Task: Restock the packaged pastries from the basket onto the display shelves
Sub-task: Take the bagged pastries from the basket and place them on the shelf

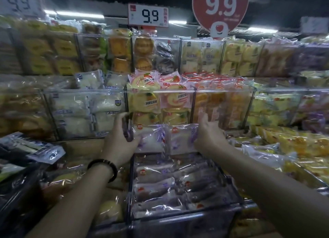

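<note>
while two purple-and-white pastry packs are being held side by side with their edges touching, they are hovering just above the back of a clear bin [185, 214] on the lowest shelf. the left hand [118, 141] is curling its grip round the outer edge of the left pack [151, 139], and the right hand [208, 136] is closing its grip on the outer edge of the right pack [181, 139]. under them the bin is holding more packs of the same kind [165, 186], lying in overlapping rows. a dark bead bracelet [105, 168] is sitting on the left wrist. just behind the held packs, a clear-fronted shelf compartment is showing yellow and pink roll cakes [151, 102], with white packs [80, 109] in the compartment to its left and orange ones [213, 102] to its right. higher up, a white price tag [148, 15] and a round red sign [220, 6] are both reading 9.9.
</note>
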A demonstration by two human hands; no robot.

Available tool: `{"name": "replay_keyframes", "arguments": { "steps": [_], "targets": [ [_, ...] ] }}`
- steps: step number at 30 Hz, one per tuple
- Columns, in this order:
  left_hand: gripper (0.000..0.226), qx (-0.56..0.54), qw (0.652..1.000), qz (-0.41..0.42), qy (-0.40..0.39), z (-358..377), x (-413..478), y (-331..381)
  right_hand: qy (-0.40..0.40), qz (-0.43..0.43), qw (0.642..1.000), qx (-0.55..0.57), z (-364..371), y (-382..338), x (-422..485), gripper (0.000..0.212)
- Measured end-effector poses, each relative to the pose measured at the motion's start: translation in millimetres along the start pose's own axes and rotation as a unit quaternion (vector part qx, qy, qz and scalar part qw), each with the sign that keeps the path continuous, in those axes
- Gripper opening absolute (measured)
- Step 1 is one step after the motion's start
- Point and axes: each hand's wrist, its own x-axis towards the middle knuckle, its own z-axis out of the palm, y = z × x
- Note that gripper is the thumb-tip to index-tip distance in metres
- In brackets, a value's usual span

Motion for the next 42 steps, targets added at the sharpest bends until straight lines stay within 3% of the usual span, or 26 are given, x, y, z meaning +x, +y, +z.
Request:
{"name": "replay_keyframes", "arguments": {
  "steps": [5,8,10,12,14,19,23,27,30,32,36,42],
  "targets": [
    [0.041,0.082,0.994,0.066,-0.023,2.6,1.0,-1.5,0.009,-0.083,0.991,-0.104,13.2,-2.3,-8.8,0.077],
    [0.04,0.097,0.991,0.084,-0.048,11.0,-1.9,4.0,0.019,-0.078,0.984,-0.156,22.5,1.2,-5.6,0.063],
    [0.041,0.198,0.976,0.082,-0.032,18.0,-4.8,6.1,0.011,-0.069,0.972,-0.223,26.3,4.2,-2.8,0.064],
    [0.045,0.345,0.936,0.055,-0.035,23.0,-5.0,6.0,-0.023,-0.053,0.97,-0.235,30.6,5.6,-1.7,0.065],
    [0.049,0.371,0.927,0.017,-0.052,23.4,-4.6,5.4,-0.046,-0.047,0.974,-0.216,33.6,7.0,-1.7,0.069],
    [0.059,0.276,0.958,-0.033,-0.074,11.3,-3.7,5.7,-0.049,-0.045,0.982,-0.175,18.1,14.7,-10.1,0.085],
    [0.067,0.256,0.963,-0.01,-0.08,-3.0,-2.8,27.0,-0.034,-0.084,0.989,-0.119,-11.1,14.1,-23.0,0.066],
    [0.042,0.236,0.964,0.056,-0.108,-16.1,-6.7,66.2,-0.051,-0.114,0.99,0.059,-52.9,9.6,-37.9,0.052],
    [0.026,0.17,0.968,0.111,-0.147,-15.3,-25.8,102.9,-0.013,-0.135,0.986,0.1,-78.2,20.8,-50.4,0.029],
    [0.022,0.142,0.964,0.139,-0.176,-7.1,-45.5,128.1,0.014,-0.131,0.984,0.122,-93.2,36.5,-59.7,0.013],
    [0.019,0.047,0.952,0.151,-0.264,21.5,-88.4,172.4,0.038,-0.082,0.983,0.16,-120.0,79.2,-83.6,0.016],
    [0.015,-0.089,0.902,0.093,-0.413,99.9,-150.3,216.3,-0.027,-0.019,0.975,0.22,-134.6,166.4,-135.5,0.014]
  ]
}}
